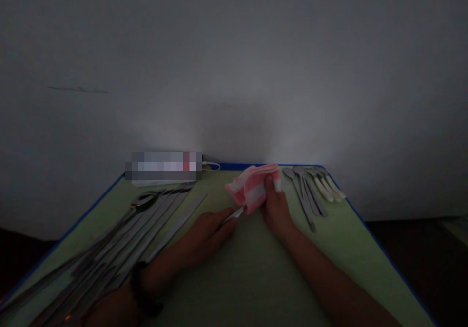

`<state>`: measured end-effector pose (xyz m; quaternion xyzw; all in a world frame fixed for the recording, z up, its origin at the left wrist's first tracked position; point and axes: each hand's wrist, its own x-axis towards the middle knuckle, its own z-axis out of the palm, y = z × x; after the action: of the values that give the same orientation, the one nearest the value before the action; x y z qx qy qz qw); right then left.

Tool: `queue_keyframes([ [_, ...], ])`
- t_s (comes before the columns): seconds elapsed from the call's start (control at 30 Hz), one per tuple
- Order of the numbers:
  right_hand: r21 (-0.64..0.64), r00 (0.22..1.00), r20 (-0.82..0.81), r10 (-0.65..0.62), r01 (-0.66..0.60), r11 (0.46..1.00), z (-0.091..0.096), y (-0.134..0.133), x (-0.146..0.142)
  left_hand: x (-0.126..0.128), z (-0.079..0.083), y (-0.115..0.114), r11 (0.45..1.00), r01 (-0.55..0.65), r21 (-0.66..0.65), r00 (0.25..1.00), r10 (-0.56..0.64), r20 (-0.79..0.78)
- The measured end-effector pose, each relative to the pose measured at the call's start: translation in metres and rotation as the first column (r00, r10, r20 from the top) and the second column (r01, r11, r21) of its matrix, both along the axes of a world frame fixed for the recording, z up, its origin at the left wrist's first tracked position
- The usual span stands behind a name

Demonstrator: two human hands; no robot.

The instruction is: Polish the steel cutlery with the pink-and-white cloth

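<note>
My right hand (277, 209) is closed around a pink-and-white striped cloth (252, 184), thumb pressed on its near side. A thin metal utensil (236, 214) is gripped between the thumb and fingers of my left hand (208, 232). Its far end goes into the cloth's lower fold, so I cannot tell whether it is a spoon, a fork or something else. Both hands are above the middle of the green table (234, 273). Just right of my right hand lies a metal spoon (300, 198).
Several long metal utensils (135, 234) lie along the table's left side. On the right are more spoons (310, 188) and cream-handled cutlery (324, 189). A blurred-out device (164, 168) with a white cable (212, 165) stands at the back left, before a grey wall (234, 73).
</note>
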<state>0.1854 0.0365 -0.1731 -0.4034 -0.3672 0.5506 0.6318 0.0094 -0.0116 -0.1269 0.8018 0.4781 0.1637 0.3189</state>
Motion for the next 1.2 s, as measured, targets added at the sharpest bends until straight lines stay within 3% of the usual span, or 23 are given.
queue_keyframes([
  [0.37,0.193,0.971,0.238,0.019,-0.067,0.979,0.022,-0.008,-0.002,0.004,-0.002,0.003,1.000,-0.027,-0.009,0.996,0.026,-0.091],
  [0.5,0.096,0.994,0.113,-0.001,-0.010,0.995,0.014,-0.005,-0.003,0.004,-0.004,0.003,0.999,-0.038,0.021,0.988,0.041,-0.147],
  [0.67,-0.099,0.974,-0.181,-0.138,0.122,0.988,0.015,0.001,-0.004,0.005,-0.003,0.001,1.000,-0.002,0.030,0.989,0.006,-0.147],
  [0.73,-0.114,0.943,-0.296,-0.152,0.123,0.986,0.018,0.004,-0.003,0.005,-0.003,0.001,0.999,0.000,0.034,0.990,0.004,-0.140],
  [0.8,-0.083,0.921,-0.380,-0.082,0.054,0.995,0.020,0.006,-0.003,0.005,-0.004,0.001,0.999,-0.016,0.035,0.991,0.020,-0.129],
  [0.93,-0.017,0.919,-0.386,0.083,-0.097,0.995,0.018,0.008,-0.001,0.004,-0.008,0.003,0.998,-0.039,0.050,0.995,0.043,-0.085],
  [1.2,-0.004,0.950,-0.311,0.037,-0.040,0.999,0.017,0.002,-0.005,0.006,-0.004,0.002,0.999,-0.004,0.041,0.991,0.010,-0.132],
])
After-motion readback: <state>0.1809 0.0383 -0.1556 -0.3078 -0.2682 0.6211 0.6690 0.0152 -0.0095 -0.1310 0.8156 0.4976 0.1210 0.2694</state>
